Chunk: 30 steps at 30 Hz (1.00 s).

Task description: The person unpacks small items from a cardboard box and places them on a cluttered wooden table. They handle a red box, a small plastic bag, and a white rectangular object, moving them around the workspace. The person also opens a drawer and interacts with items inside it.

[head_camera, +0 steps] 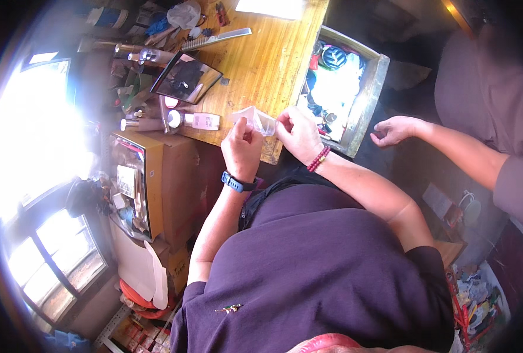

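Observation:
My left hand (242,151), with a blue-strapped watch at the wrist, grips a small clear plastic container (263,124) by its near side. At the container's right end, the thumb and fingers of my right hand (297,134) pinch the edge. A red bead bracelet (318,159) circles my right wrist. The container is held over the near corner of a wooden table (261,75). Glare and my fingers hide part of it, and I cannot tell what is inside. Just left of my hands, a pink-labelled bottle (206,121) lies on the table.
An open drawer (369,106) full of small items juts out at the right. Beyond it is another person's hand (394,130). On the table lie a framed mirror (190,78) and a comb (217,39). Cardboard boxes (179,185) stand at the left.

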### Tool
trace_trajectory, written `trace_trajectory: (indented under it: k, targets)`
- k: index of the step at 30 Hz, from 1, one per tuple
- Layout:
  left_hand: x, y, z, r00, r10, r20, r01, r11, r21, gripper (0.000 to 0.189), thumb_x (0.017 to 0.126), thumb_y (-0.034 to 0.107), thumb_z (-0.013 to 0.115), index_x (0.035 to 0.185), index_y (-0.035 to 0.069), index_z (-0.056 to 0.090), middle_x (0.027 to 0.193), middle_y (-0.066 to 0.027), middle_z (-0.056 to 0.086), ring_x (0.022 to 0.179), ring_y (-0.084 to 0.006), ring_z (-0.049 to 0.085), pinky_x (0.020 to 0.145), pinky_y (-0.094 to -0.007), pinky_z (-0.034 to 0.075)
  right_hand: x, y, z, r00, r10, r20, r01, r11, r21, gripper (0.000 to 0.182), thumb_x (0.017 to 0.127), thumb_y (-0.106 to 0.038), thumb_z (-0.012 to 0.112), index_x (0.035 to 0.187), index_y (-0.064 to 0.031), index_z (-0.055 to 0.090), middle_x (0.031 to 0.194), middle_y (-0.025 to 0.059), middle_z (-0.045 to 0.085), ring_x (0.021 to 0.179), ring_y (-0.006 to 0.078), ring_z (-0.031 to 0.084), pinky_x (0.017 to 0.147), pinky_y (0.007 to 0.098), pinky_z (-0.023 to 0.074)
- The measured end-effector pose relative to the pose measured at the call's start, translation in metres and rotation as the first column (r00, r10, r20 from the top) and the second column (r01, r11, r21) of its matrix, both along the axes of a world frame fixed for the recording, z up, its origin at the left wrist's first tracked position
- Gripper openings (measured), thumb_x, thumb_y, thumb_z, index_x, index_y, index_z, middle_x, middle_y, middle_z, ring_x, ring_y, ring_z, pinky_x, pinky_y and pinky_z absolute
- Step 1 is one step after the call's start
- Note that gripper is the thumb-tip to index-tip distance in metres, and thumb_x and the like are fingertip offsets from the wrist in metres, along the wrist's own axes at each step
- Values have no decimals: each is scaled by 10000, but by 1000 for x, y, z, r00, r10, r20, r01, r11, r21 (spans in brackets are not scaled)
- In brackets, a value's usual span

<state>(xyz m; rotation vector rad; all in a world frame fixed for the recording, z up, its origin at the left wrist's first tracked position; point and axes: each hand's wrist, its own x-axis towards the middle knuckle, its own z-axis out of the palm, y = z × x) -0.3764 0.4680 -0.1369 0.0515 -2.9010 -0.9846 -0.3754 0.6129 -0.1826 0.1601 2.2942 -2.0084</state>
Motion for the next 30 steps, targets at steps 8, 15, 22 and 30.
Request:
trace_trajectory:
  k: [8,15,22,30]
  targets:
    - [-1,-3,-14,997,-37,-69,37,999,-1,278,772,18,651,1037,-3,570,671,-98,638,568,-192,631,539,-302,493,-10,-6,9,890,189,-414,-135,978,158,129,777,26,543,883,-36,579,801,162,571,787,370,588,708,408,497]
    - [-2,-1,-2,953,-183,-240,218,967,129,125,727,-29,598,824,20,535,670,-113,515,594,-261,546,555,-331,447,-13,-11,-7,964,267,13,-263,955,-137,113,868,-28,581,976,-22,614,796,22,621,727,92,580,658,262,493]
    - [-6,1,11,861,-293,-416,406,888,214,139,720,-58,580,830,23,555,771,-132,550,700,-317,565,631,-362,472,-34,-2,0,840,538,-67,-542,830,-136,206,923,-104,522,1095,-59,626,1045,73,659,978,126,594,866,280,471]
    - [-10,-36,20,951,-65,-304,156,945,288,218,791,-57,585,1001,-4,561,949,-146,584,847,-253,597,723,-315,489,-42,-6,5,860,416,295,-200,808,-554,191,851,-68,645,1041,-63,651,888,-17,642,718,39,550,622,196,446]
